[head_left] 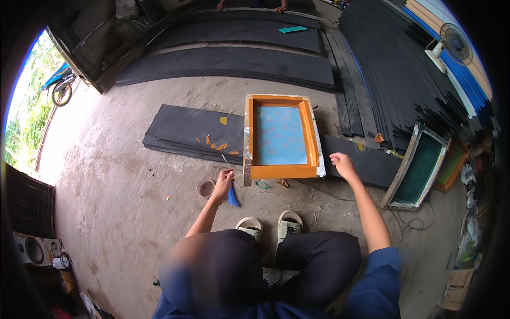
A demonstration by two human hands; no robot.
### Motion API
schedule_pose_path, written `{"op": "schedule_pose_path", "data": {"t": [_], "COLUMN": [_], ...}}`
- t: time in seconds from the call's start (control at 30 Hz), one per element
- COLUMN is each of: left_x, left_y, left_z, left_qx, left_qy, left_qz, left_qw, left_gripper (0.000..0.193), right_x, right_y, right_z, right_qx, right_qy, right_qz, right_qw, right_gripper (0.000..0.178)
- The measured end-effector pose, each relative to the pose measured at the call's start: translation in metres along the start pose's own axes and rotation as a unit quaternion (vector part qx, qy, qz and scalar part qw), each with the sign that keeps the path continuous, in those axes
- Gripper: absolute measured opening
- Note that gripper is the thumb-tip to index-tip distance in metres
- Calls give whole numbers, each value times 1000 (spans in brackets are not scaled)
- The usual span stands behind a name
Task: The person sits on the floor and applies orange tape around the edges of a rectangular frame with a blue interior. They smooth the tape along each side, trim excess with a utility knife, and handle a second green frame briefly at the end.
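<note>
A screen-printing frame (277,171) with orange inner sides and a pale blue mesh (281,135) rests ahead of me, across dark flat sheets (186,127). Silvery tape covers parts of its outer edge. Just off its near left corner is my left hand (223,184), fingers pinched together; whatever they may hold is too small to tell. Beside that hand are a round cup (205,187) and a blue strip-like thing (232,198). My right hand (344,166) hovers off the frame's near right corner, its fingers curled in, and I cannot make out anything in them.
Orange scraps (217,146) and a yellow piece (223,121) lie on the sheets. A green-meshed frame (419,167) leans at the right. Long dark panels (228,66) lie at the back, where another person's hands (280,9) show. A fan (456,45) stands far right.
</note>
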State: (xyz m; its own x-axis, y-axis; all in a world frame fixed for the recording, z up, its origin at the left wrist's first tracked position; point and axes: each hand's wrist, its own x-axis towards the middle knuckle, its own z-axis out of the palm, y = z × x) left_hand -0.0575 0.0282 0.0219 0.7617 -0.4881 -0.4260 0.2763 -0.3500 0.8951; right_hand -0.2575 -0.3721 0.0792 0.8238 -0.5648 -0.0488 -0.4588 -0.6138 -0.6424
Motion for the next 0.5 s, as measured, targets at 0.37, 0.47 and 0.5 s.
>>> {"op": "schedule_pose_path", "data": {"t": [0.37,0.47,0.5], "left_x": [64,58,52], "left_y": [-59,-58,-56], "left_z": [61,65,62], "left_qx": [4,14,33], "left_qy": [95,114,119], "left_qz": [-54,-4,8], "left_qw": [994,993,992], "left_gripper": [56,52,51], "right_x": [-41,-46,-51], "right_y": [62,57,52], "right_z": [105,115,117], "right_qx": [152,195,219], "right_qy": [124,119,106], "right_qz": [129,162,186], "right_qw": [972,960,952], "right_gripper": [35,40,42]}}
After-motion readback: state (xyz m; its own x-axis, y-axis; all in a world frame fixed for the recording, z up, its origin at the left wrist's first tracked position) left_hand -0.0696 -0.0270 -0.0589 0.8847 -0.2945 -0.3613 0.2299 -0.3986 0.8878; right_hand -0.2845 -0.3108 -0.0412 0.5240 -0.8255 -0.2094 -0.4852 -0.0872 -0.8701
